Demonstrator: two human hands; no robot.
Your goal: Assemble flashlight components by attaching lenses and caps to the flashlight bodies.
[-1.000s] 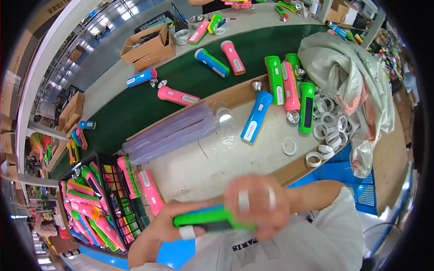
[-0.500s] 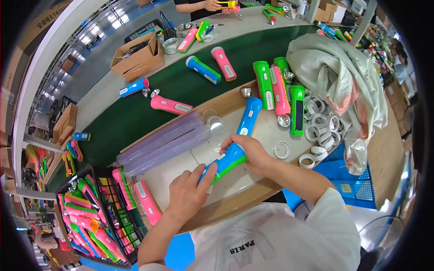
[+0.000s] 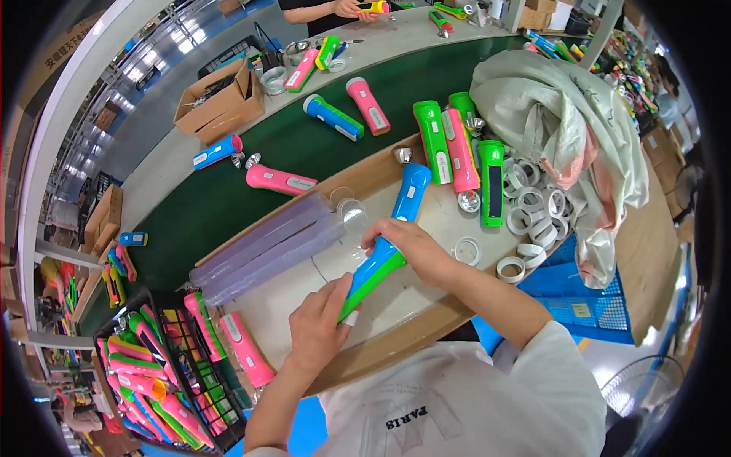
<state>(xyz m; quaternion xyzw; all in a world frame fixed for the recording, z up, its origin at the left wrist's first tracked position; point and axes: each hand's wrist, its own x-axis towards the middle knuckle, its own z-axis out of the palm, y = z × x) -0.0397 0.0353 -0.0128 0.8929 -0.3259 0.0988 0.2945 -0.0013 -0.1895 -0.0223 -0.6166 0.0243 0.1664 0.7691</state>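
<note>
A blue and green flashlight (image 3: 371, 279) slants between my hands over the cardboard tray (image 3: 415, 335). My left hand (image 3: 318, 324) is closed around its lower end. My right hand (image 3: 411, 247) grips its upper end, fingers curled over the top. Just beyond my right hand lies a blue flashlight (image 3: 411, 195), with a loose silver reflector (image 3: 403, 155) near its head. Clear round lenses (image 3: 352, 214) and a stack of clear purple-tinted tubes (image 3: 266, 251) sit to the left of it. A single white ring (image 3: 467, 250) lies right of my right hand.
White rings (image 3: 533, 209) pile up beside a pale sack (image 3: 544, 114). Green and pink flashlights (image 3: 460, 148) stand along the tray's far right. A black crate (image 3: 205, 381) of flashlights is at lower left. More lie on the green belt (image 3: 282, 137); another person's hands (image 3: 346, 9) work beyond.
The held flashlight has turned to a steeper slant, showing more of its green side. My left hand has shifted slightly down with its lower end. The whole view has shifted a little.
</note>
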